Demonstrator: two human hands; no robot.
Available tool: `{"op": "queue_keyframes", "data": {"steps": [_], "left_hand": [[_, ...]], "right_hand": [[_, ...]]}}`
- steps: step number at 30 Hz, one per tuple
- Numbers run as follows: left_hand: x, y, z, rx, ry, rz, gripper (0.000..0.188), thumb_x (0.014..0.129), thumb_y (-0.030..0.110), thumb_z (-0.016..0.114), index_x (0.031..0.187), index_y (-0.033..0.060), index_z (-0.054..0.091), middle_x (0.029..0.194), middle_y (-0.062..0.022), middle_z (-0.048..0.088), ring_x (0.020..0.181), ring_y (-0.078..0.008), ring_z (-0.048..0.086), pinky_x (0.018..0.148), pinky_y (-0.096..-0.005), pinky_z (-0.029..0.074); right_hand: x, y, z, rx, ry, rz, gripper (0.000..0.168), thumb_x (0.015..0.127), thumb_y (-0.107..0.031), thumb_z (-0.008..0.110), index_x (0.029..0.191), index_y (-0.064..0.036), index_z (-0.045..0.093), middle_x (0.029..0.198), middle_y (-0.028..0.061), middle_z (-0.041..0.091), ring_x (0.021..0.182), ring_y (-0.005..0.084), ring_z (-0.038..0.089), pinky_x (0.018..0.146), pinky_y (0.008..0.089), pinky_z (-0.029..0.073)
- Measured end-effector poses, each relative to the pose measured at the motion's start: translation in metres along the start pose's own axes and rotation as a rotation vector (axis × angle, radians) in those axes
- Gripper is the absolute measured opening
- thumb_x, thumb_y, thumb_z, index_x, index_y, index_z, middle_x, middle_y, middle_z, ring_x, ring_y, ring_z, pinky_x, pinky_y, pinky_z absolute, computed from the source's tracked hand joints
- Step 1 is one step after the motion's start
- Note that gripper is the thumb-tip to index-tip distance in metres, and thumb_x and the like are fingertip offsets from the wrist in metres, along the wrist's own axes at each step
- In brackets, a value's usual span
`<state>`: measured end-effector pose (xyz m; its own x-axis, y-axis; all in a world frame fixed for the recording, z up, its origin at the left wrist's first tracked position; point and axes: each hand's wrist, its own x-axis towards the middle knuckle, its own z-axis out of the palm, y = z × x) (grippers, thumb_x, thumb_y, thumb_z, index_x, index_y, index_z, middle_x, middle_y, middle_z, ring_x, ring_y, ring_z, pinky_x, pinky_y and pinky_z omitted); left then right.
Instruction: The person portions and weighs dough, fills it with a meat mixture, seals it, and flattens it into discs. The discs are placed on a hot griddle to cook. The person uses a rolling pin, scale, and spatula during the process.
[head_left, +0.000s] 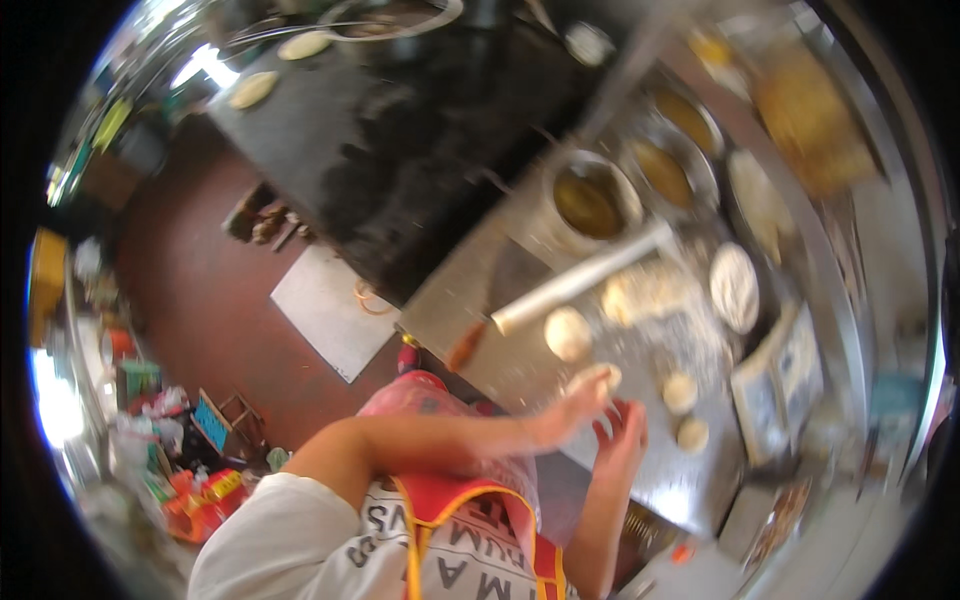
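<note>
My left hand (574, 411) reaches across to a small flat piece of dough (604, 373); its fingers overlap the dough, but blur hides whether they grip it. Close beside it, my right hand (622, 429) is raised with bent, spread fingers and no visible object. Beyond them on the metal worktop (637, 465) lie a round dough piece (568, 334), an oblong floured dough piece (637, 292) and a pale rolling pin (581, 279). Two small dough rounds (679, 393) (692, 435) sit farther right. A scraper-like tool with a wooden handle (466, 346) lies left of the rolling pin.
A large dark griddle (420, 150) adjoins the worktop, with two flat dough rounds (253, 90) (304, 45) at its far left edge. Metal pots of yellowish liquid (589, 202) (664, 174) stand at the back. A bowl of white dough or flour (735, 288) and an open container (776, 390) line the right.
</note>
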<state>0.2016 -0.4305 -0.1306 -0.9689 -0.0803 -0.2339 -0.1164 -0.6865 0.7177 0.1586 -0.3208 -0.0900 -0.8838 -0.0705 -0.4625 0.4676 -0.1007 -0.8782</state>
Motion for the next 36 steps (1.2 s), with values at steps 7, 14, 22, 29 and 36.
{"op": "queue_keyframes", "data": {"steps": [7,14,22,29,36], "left_hand": [[-0.065,0.141,-0.073,1.01,0.128,0.899,0.039,0.089,0.017,0.054,0.126,0.0049,0.05,0.134,-0.0192,0.046,0.12,-0.0376,0.045,0.099,-0.0454,0.036],[-0.136,0.219,-0.187,0.895,0.63,0.928,0.041,0.082,-0.007,0.051,0.122,0.0044,0.052,0.126,-0.0183,0.05,0.116,-0.0352,0.047,0.099,-0.0432,0.036],[-0.153,0.257,-0.279,1.249,0.852,0.57,0.04,0.088,0.006,0.048,0.128,0.0038,0.048,0.135,-0.0167,0.046,0.13,-0.0292,0.038,0.112,-0.0477,0.019],[-0.102,0.301,-0.336,1.905,0.569,0.316,0.036,0.086,0.016,0.048,0.118,0.0019,0.055,0.139,-0.0158,0.042,0.135,-0.0266,0.032,0.115,-0.0479,0.012],[-0.11,0.309,-0.318,1.898,0.501,0.442,0.046,0.088,0.03,0.052,0.122,0.0003,0.055,0.135,-0.013,0.047,0.134,-0.0237,0.034,0.114,-0.0481,0.015]], "right_hand": [[-0.019,0.006,0.136,0.364,-0.594,0.198,0.063,0.097,-0.052,0.031,0.134,-0.001,0.04,0.132,0.012,0.048,0.122,0.0253,0.046,0.105,0.0389,0.035],[-0.013,0.028,0.385,-0.615,-0.943,-0.939,0.04,0.094,-0.03,0.05,0.118,0.002,0.053,0.118,0.018,0.057,0.107,0.0319,0.056,0.094,0.0397,0.042],[-0.007,0.09,0.438,-1.255,-0.973,-1.372,0.044,0.095,-0.034,0.044,0.125,-0.003,0.054,0.134,0.0143,0.049,0.124,0.0249,0.047,0.112,0.05,0.016],[0.007,0.068,0.488,-1.112,-1.019,-1.324,0.038,0.095,-0.022,0.04,0.126,-0.003,0.053,0.128,0.0151,0.054,0.123,0.0255,0.047,0.111,0.0495,0.018],[0.03,0.066,0.477,-1.249,-1.092,-1.211,0.043,0.098,-0.027,0.034,0.132,-0.006,0.048,0.14,0.0111,0.043,0.131,0.0245,0.038,0.114,0.0465,0.015]]}}
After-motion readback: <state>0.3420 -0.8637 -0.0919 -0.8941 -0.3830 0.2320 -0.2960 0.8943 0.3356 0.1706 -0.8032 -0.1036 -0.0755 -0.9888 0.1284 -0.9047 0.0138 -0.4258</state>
